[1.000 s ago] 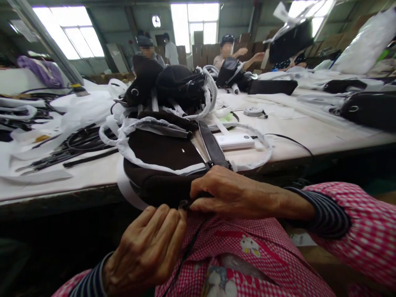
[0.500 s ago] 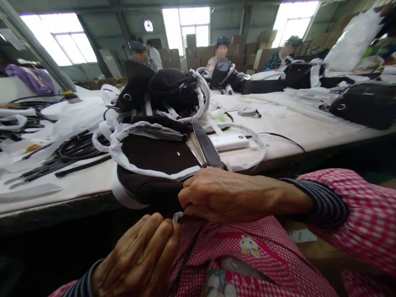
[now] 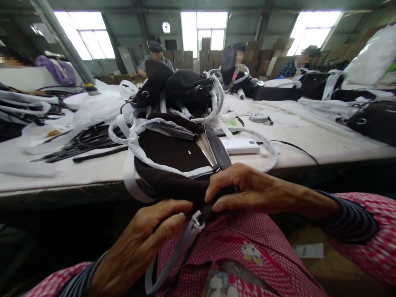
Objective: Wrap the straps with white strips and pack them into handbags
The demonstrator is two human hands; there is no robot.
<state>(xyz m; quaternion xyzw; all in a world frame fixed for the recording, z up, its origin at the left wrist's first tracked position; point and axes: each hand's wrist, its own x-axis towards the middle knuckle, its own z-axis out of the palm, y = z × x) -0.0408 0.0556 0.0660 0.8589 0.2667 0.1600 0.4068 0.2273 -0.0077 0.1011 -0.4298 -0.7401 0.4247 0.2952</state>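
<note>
- Evidently the dark brown fabric bag with a white-wrapped strap [image 3: 173,150] lies at the front edge of the pale-topped table [image 3: 312,142], its near side bulging past that edge; the right hand hides part of this side.
- The right hand [image 3: 247,187] has thumb and forefinger closed about a narrow dark strap [image 3: 205,211]; its other fingers are hard to make out.
- Beside it, the left hand [image 3: 139,239] has its visible fingers extended, near a small shiny metal fitting in whitish film [image 3: 197,220]. Whether the hidden fingers hold anything, I cannot tell.
- From the fitting, a greyish-white strip [image 3: 177,253] hangs over the red-and-white checked apron [image 3: 269,241], below the table's front edge.
- Behind the bag's right side sits a flat white box-shaped device [image 3: 240,146], its near end partly covered.
- Toward the table's right edge, a black bag with a metal ring [image 3: 375,121] is cut off by the view.
</note>
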